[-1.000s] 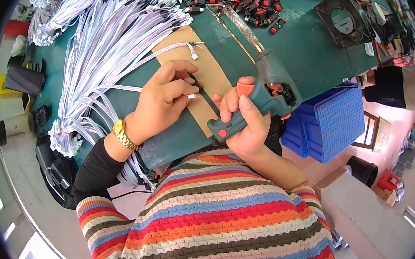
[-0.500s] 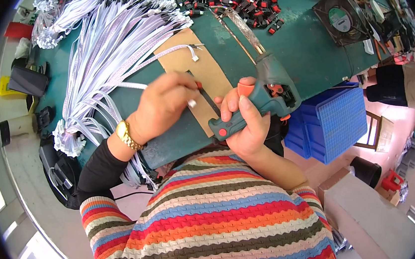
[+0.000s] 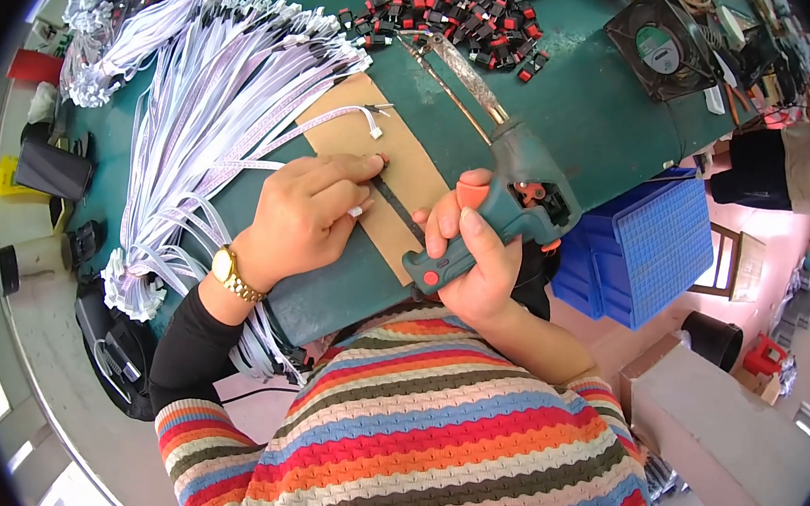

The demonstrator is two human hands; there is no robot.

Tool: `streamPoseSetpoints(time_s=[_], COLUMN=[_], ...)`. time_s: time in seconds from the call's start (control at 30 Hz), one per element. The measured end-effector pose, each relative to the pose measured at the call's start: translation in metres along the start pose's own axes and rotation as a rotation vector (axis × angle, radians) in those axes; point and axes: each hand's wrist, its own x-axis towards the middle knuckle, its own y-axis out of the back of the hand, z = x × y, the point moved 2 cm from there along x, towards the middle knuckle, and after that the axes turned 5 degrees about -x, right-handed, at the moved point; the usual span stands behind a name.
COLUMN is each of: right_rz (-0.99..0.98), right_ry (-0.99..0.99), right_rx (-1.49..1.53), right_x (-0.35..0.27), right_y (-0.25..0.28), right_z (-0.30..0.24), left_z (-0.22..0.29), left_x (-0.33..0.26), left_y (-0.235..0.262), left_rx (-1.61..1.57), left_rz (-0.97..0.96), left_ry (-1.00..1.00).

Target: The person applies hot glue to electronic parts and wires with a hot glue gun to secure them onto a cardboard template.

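Green plastic covers the tool (image 3: 532, 153), and the right grip (image 3: 485, 266) is closed around its handle. The left grip (image 3: 307, 209) is narrow, fingertips at a red part (image 3: 383, 160) above the cardboard (image 3: 420, 169); whether it is held firmly, one cannot tell, because fingers hide most of it. The work seems to be halfway: one cable (image 3: 345, 114) lies with loose wire ends, and a pile of black-and-red pieces (image 3: 448, 13) remains on the desk (image 3: 585, 100). White cables (image 3: 236, 81) crowd the left side; a fan (image 3: 661, 48) stands well apart.
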Motion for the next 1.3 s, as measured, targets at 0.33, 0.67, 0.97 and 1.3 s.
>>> streamPoseSetpoints(time_s=[0.33,0.67,0.97,1.3], right_rz=[0.001,-0.027,-0.045,-0.086], right_ry=[0.000,-0.011,0.028,0.079], right_rx=[0.032,-0.047,-0.063,-0.114], right_x=[-0.004,-0.002,-0.003,-0.004], right_y=[0.003,0.000,0.001,0.000], right_z=[-0.001,-0.003,-0.002,-0.002], left_z=[-0.010,-0.013,-0.004,-0.014], left_x=[-0.013,-0.016,-0.017,-0.018], left_y=[0.003,0.007,0.005,0.006], left_rx=[-0.018,-0.283,0.041,-0.121], left_rz=[0.126,0.049,0.066,0.035], left_ry=[0.259,0.512,0.366,0.343])
